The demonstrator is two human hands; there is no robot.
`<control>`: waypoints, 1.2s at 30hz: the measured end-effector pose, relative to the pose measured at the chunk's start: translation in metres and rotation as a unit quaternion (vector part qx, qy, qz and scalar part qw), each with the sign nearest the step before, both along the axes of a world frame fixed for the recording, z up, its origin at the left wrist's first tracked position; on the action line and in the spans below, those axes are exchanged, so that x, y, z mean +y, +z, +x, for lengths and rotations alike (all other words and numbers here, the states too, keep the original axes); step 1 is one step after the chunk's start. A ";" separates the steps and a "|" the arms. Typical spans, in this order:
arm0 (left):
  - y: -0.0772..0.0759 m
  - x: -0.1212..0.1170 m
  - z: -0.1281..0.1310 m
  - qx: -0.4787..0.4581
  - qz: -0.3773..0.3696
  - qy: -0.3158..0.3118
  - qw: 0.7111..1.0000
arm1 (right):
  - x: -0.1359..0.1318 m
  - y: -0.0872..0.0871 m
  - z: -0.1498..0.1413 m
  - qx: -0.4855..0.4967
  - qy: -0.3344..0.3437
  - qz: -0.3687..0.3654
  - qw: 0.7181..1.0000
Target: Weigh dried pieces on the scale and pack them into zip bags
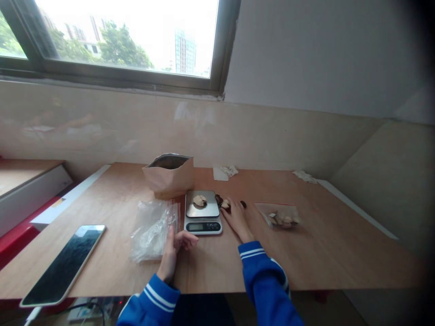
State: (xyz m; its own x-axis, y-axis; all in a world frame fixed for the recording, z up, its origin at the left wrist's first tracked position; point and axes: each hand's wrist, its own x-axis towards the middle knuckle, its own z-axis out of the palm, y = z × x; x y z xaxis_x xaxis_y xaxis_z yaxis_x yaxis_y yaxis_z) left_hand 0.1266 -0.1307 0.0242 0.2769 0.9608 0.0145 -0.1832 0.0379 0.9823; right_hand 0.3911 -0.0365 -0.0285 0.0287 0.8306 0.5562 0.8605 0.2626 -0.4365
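Note:
A small digital scale sits mid-table with a few pale slices on its steel pan. My left hand rests on edge beside a heap of clear plastic bags, fingers curled and empty. My right hand lies flat right of the scale, fingers stretched onto a little pile of loose slices and dark pieces. Behind the scale stands an open brown paper pouch. Further right lies a filled clear zip bag.
A tablet lies near the table's front left corner. Crumpled tissues and another scrap lie at the back by the tiled wall. A white box borders the left edge, under the window.

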 end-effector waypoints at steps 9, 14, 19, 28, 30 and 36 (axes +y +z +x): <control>0.004 -0.002 0.001 0.020 -0.005 0.005 1.000 | -0.005 0.029 -0.027 0.175 -0.064 0.106 0.977; 0.004 -0.001 0.001 0.021 -0.008 0.008 1.000 | -0.012 0.037 -0.054 0.153 0.052 0.036 0.986; 0.004 -0.001 0.001 0.020 -0.011 0.006 1.000 | -0.014 0.041 -0.056 0.124 0.082 0.032 0.988; 0.006 -0.002 0.002 0.017 -0.008 0.013 1.000 | 0.003 0.019 -0.032 0.129 0.048 0.026 0.990; 0.006 -0.002 0.002 0.019 -0.008 0.014 1.000 | 0.004 0.014 -0.031 0.117 0.044 0.012 0.992; 0.005 -0.002 0.001 0.017 -0.009 0.015 1.000 | 0.004 0.010 -0.028 0.083 -0.014 -0.002 0.996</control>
